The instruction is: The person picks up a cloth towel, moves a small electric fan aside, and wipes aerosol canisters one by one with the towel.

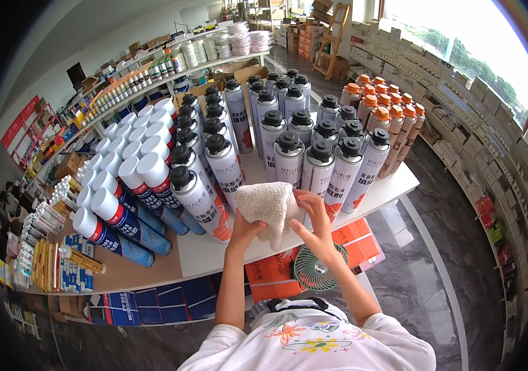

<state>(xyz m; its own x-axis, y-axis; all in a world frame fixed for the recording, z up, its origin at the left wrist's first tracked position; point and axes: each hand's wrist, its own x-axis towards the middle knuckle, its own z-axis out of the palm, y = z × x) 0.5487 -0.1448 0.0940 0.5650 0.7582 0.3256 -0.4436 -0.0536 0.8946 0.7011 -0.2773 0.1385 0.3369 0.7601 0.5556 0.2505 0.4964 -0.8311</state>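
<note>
A cream terry cloth [265, 203], folded and draped, is held up in front of me at the table's near edge. My left hand [246, 232] grips it from below on the left, fingers closed on the fabric. On the cloth's right side, my right hand [316, 226] has thumb and fingers apart, fingertips by its edge; whether they touch it I cannot tell. Just beyond stand white foam spray cans with black caps [288, 162]. One such can [201, 204] stands left of the cloth, close to my left hand.
Blue cans with white caps [121, 216] fill the left of the white table [205, 263]; orange-capped cans [394, 133] stand back right. Below the near edge are orange boxes [353, 244] and a green fan [319, 269]. Stocked shelves [455, 117] line the right wall.
</note>
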